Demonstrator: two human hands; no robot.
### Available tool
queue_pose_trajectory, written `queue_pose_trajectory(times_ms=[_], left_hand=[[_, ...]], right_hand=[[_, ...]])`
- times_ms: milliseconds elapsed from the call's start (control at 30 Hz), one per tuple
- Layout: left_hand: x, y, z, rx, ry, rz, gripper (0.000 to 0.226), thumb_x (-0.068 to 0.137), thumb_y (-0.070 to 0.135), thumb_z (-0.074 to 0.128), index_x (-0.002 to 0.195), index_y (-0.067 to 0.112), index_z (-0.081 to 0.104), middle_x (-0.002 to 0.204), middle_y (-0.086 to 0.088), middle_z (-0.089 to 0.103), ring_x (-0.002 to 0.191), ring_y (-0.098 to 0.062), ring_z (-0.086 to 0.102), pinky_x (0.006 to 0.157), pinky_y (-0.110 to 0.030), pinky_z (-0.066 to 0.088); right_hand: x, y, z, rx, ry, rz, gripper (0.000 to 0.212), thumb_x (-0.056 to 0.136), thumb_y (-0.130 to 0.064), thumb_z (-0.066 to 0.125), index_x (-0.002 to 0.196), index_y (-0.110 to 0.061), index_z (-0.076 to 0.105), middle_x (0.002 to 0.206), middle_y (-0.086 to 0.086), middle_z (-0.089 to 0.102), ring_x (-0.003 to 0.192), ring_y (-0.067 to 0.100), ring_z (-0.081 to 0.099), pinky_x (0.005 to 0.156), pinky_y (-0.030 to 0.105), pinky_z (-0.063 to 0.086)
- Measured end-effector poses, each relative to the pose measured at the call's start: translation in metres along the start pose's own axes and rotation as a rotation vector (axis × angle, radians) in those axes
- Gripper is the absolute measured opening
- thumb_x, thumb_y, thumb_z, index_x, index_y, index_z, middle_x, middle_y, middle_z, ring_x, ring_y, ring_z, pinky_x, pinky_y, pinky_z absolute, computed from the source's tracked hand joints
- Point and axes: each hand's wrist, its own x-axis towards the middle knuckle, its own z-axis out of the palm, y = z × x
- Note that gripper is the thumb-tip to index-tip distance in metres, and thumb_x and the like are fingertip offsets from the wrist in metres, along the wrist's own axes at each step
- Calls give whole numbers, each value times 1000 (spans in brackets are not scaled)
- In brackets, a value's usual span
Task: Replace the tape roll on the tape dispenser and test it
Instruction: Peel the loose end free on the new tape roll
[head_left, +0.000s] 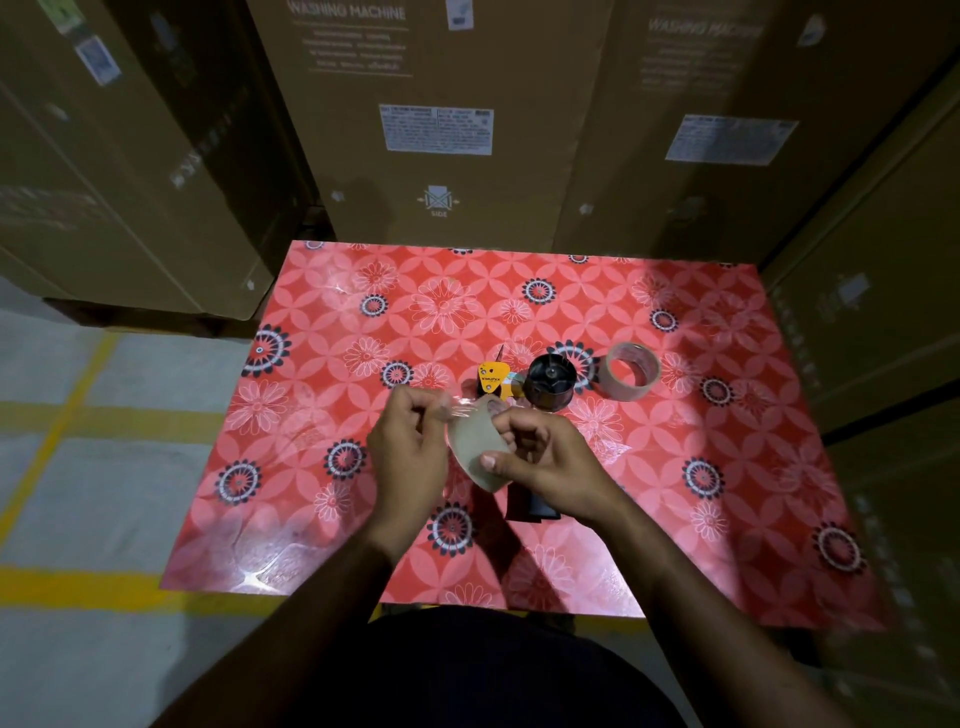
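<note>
The tape roll (475, 451) sits between my two hands, lifted above the table, its pale side wall turned up toward me. My right hand (540, 457) grips it from the right, thumb pressed on the near part of the wall and the other fingers curled round its far edge. My left hand (408, 447) is closed just to the left of the roll, and its fingertips pinch a clear, crinkled strip of tape (460, 408) that leads off the top of the roll; the strip is so thin and glossy that I cannot tell exactly where it ends. Just beyond my fingers lies the tape dispenser (524, 384) on the table, with its yellow plate (492, 379) toward my left hand and its bare black hub (551, 378) standing beyond my right knuckles. Its dark handle (535, 506) shows below my right hand, mostly hidden by the hand and the roll. Farther to the right of the hub, apart from it, a second tape roll (629, 370) lies tilted on the red flowered tablecloth (322, 395). Past the far edge of the table stand tall cardboard boxes (441, 114) printed with "WASHING MACHINE". Off to my left is a grey floor with yellow lines (78, 582).
</note>
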Motion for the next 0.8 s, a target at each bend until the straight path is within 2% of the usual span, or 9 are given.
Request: queue_pose_trajectory(times_ms=[67, 200, 267, 367, 467, 533, 600, 700, 800], left_hand=[[7, 1, 0, 2, 22, -5, 10, 101, 20, 61, 91, 17, 57, 81, 9, 73, 77, -2, 71, 67, -23, 54], [15, -8, 1, 27, -46, 11, 18, 101, 38, 55, 94, 22, 53, 89, 7, 74, 82, -11, 72, 69, -40, 58], [13, -8, 5, 12, -40, -34, 19, 102, 40, 52, 95, 23, 52, 91, 4, 75, 81, -15, 72, 66, -46, 58], [14, -2, 14, -47, 51, -127, 16, 104, 23, 54, 89, 25, 50, 82, 9, 75, 73, -4, 72, 66, -37, 59], [22, -4, 15, -150, 144, -217, 19, 106, 22, 51, 87, 26, 46, 68, 5, 71, 62, -7, 70, 69, -36, 58], [25, -6, 16, -125, 122, -186, 17, 106, 26, 50, 89, 26, 45, 68, 2, 72, 65, -13, 71, 70, -38, 57], [25, -6, 21, -174, 117, -197, 14, 107, 22, 48, 94, 18, 44, 71, -1, 72, 64, -14, 71, 65, -37, 57], [25, -4, 32, -278, 219, -219, 13, 107, 18, 48, 95, 13, 43, 71, -6, 67, 62, -15, 69, 65, -37, 57], [24, -3, 45, -333, 201, -221, 15, 107, 21, 47, 92, 22, 44, 74, -7, 67, 68, -19, 72, 68, -37, 58]], right_hand=[[0, -2, -2, 4, -34, 0, 16, 88, -13, 74, 100, -3, 69, 89, 12, 66, 82, 17, 62, 73, 34, 49], [3, -2, -5, -15, 5, -24, 16, 89, -17, 71, 101, -5, 70, 95, 19, 68, 87, 35, 65, 77, 52, 50], [4, -5, -6, -50, 12, -33, 15, 89, -21, 71, 98, -9, 70, 92, 16, 67, 85, 35, 64, 75, 50, 49], [3, -7, -7, -113, -15, -46, 12, 89, -26, 70, 90, -15, 65, 83, 9, 59, 77, 23, 55, 69, 42, 42], [-1, -2, -14, -153, -50, -28, 20, 89, -27, 72, 92, -8, 65, 85, 13, 59, 77, 28, 55, 68, 48, 41], [-6, 0, -13, -194, -21, -32, 18, 86, -30, 75, 92, -15, 68, 90, -2, 61, 86, 19, 56, 75, 39, 42], [-8, 2, -9, -286, 73, -40, 18, 79, -38, 78, 93, -31, 71, 112, -15, 57, 113, 11, 51, 91, 23, 39], [-7, 3, -4, -269, 199, 61, 38, 65, -49, 83, 96, -37, 66, 135, -7, 43, 137, 10, 37, 106, 23, 35], [-5, 9, -6, -136, 259, 132, 69, 57, -48, 91, 109, -27, 51, 124, -3, 56, 119, 9, 57, 91, 24, 49]])
